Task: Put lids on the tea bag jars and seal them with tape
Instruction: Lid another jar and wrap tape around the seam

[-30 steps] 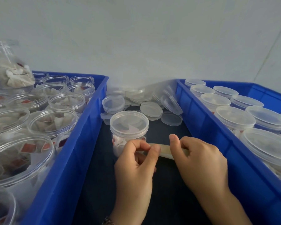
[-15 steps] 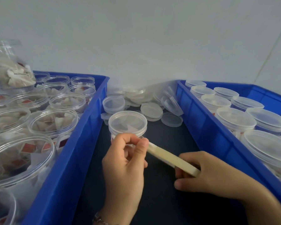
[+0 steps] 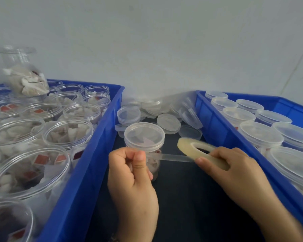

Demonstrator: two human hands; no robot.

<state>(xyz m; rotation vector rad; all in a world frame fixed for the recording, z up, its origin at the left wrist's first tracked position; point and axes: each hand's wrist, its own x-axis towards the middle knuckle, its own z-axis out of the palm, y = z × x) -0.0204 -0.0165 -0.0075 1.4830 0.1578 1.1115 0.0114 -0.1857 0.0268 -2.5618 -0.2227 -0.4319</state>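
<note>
Surface: dark mat [image 3: 191,198] between two blue plastic crates, pale wall behind
Jar: clear plastic tea bag jar [image 3: 151,154], translucent lid on, upright on mat, centre
Left hand [image 3: 131,173]: pinches free end of clear tape strip [image 3: 171,157] in front of jar, just under lid rim
Right hand [image 3: 234,170]: grips yellowish tape roll [image 3: 199,151], right of jar (strip taut between hands)
Left crate [image 3: 87,172]: open jars of tea bags
Right crate [image 3: 215,131]: lidded jars
Spare lids [image 3: 168,123]: loose pile behind jar
</note>
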